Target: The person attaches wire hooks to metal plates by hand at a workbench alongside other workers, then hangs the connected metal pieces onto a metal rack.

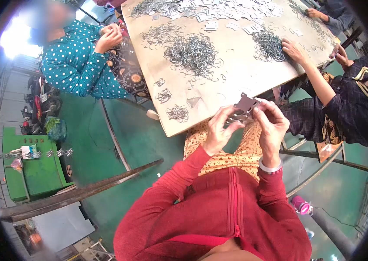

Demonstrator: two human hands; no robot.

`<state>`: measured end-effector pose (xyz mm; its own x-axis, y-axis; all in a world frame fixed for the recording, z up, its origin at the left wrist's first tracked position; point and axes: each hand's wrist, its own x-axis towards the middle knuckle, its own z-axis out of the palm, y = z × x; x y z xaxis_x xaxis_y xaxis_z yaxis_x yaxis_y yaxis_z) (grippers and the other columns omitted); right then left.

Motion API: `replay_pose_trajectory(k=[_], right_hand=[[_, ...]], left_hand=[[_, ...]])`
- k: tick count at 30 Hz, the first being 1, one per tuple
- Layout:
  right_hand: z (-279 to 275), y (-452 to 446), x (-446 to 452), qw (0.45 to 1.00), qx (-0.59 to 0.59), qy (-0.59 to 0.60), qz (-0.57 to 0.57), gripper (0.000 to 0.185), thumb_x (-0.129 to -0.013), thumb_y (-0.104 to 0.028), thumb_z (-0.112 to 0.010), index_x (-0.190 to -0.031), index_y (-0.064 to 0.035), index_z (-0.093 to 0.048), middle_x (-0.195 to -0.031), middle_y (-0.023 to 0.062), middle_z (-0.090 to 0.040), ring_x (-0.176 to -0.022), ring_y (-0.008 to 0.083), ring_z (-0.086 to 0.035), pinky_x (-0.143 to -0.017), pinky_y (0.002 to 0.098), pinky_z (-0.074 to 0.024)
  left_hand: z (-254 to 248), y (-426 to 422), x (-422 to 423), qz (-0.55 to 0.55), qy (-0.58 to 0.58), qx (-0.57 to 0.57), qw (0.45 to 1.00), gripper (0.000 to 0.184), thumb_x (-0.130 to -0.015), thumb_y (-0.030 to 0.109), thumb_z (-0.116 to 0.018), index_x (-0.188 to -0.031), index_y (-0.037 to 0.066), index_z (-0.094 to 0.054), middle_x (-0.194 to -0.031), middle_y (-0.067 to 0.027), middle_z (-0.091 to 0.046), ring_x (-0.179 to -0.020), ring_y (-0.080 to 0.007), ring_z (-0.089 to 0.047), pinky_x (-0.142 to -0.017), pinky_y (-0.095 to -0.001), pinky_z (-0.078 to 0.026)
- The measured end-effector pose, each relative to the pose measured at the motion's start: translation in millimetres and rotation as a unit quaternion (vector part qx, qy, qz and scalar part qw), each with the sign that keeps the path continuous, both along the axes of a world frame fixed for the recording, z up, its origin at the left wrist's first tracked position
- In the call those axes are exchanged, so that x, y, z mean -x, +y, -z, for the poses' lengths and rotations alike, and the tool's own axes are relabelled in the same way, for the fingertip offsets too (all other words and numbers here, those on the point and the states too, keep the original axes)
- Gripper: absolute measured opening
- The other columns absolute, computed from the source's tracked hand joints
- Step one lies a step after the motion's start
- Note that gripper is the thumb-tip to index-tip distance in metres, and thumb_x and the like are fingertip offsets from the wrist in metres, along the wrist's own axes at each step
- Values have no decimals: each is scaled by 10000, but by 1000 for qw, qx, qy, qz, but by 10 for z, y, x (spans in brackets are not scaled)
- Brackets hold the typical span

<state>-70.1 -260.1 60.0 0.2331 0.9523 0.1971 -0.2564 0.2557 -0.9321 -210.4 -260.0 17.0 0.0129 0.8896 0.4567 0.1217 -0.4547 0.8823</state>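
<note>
Red jacket [201, 213], curled hands [218, 132] [273, 125] at metal plate [246, 103].

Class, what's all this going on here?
The left hand and right hand of a person in a red zipped jacket hold a flat grey metal plate at the edge of a pale tan table. On it lie heaps of thin bent metal pieces and flat silvery metal plates. A co-worker's bare hand is at one bent-piece heap.
</note>
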Motion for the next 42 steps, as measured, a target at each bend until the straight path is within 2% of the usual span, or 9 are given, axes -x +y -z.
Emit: replay_pose_trajectory(k=[3,4,6,14,18,22,34,37,42], right_hand=[[-22,19,2,1000,-10,-6,3,229,-758,95,-645,-979,34,-641,-796,-7,-561,-700,47,-498,-630,171,-411],[-2,31,-11,1000,-4,-6,3,229,-757,94,-646,-978,33,-642,-795,-7,-561,-699,46,-497,-627,171,-409],[37,33,-41,1000,11,-6,0,229,-755,94,-649,-976,31,-645,-794,-7,-560,-698,45,-495,-622,170,-406],[106,108,-124,1000,6,11,-4,214,-754,86,-653,-957,20,-654,-799,-12,-566,-696,40,-501,-611,166,-403],[135,127,-151,999,23,27,8,222,-753,92,-649,-962,17,-651,-792,-22,-569,-701,36,-508,-632,168,-414],[147,92,-172,999,32,30,20,220,-758,91,-645,-965,16,-650,-797,-20,-578,-718,43,-528,-662,173,-433],[139,-54,-145,999,34,27,23,217,-777,41,-661,-992,23,-634,-836,26,-638,-727,78,-586,-674,199,-477],[133,-78,-119,999,26,24,27,221,-778,39,-663,-996,21,-635,-845,28,-642,-729,75,-588,-674,202,-482],[40,-226,-122,999,34,20,23,216,-778,61,-647,-990,18,-640,-825,10,-623,-710,61,-567,-648,189,-458]], left_hand=[[174,338,271,-63,33,-39,997,288,-872,219,-590,-1080,20,-585,-996,-116,-618,-864,-213,-591,-723,-321,-476],[182,501,382,-58,53,75,994,254,-887,194,-571,-1042,-4,-604,-1023,-112,-622,-931,-172,-570,-786,-294,-456],[117,1039,508,-152,238,-38,959,151,-842,186,-604,-891,67,-682,-798,-86,-589,-761,-227,-548,-685,-326,-432],[333,2215,547,-35,591,-118,797,104,-750,238,-651,-778,145,-687,-853,-40,-529,-924,-245,-475,-780,-380,-403],[260,2172,566,-72,581,-156,796,125,-793,212,-586,-836,94,-586,-822,-58,-558,-888,-256,-514,-774,-388,-418],[203,2110,739,-24,280,44,959,117,-887,131,-478,-898,37,-547,-710,-62,-615,-652,-159,-592,-608,-274,-468],[-316,1223,540,145,-54,226,962,133,-840,51,-598,-951,-16,-627,-809,-71,-653,-688,-122,-614,-637,-246,-502],[-220,1212,546,125,16,189,974,118,-832,92,-612,-891,-9,-621,-775,-66,-648,-687,-116,-607,-613,-254,-487],[63,1321,927,-53,384,63,920,193,-767,216,-630,-822,31,-620,-767,-174,-637,-692,-334,-622,-631,-402,-486]])
